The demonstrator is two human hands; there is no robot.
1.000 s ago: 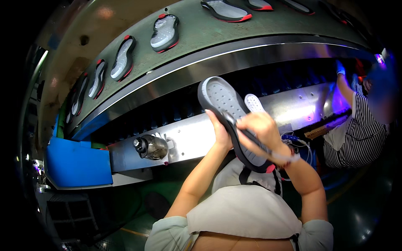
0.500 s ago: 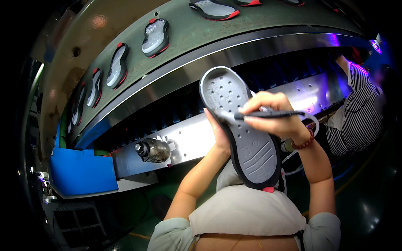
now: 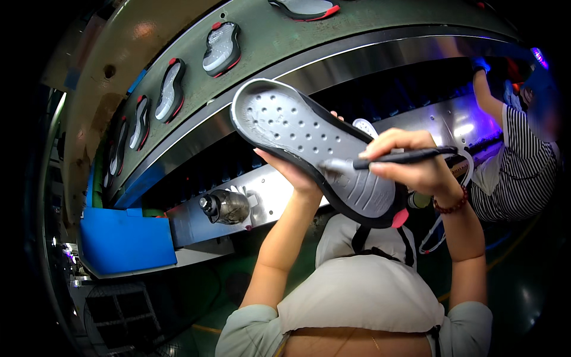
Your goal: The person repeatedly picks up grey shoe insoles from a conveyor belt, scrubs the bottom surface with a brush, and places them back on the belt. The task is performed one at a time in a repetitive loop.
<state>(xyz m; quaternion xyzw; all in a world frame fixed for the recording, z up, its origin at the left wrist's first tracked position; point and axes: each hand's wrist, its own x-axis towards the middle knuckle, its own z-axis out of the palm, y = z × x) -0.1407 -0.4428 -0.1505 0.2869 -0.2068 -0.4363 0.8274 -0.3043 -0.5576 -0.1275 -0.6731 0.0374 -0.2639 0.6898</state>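
Note:
A grey shoe sole (image 3: pixel 297 128) with a black rim and a red tab is held tilted in front of me, its dotted, ridged inner face up. My left hand (image 3: pixel 291 174) grips it from below, the thumb along the near edge and fingertips showing past the far edge. Pinched in my right hand (image 3: pixel 416 160) is a brush (image 3: pixel 401 157) with a black handle; a pale hose runs from its back end. The brush's pale, blurred tip is at the sole's middle, near the left edge. A wet-looking sheen shows along parts of the sole.
Several similar soles (image 3: pixel 221 50) lie on the green conveyor belt (image 3: pixel 262 41) beyond the metal rail. A dark bottle (image 3: pixel 225 206) stands on the metal shelf (image 3: pixel 267 193), beside a blue panel (image 3: pixel 128 241). At right, another person in a striped top (image 3: pixel 523 166) works.
My left hand has turned the sole so its far end swings left and toward the upper left. The brush tip has shifted lower along the sole. The belt's soles appear slightly shifted.

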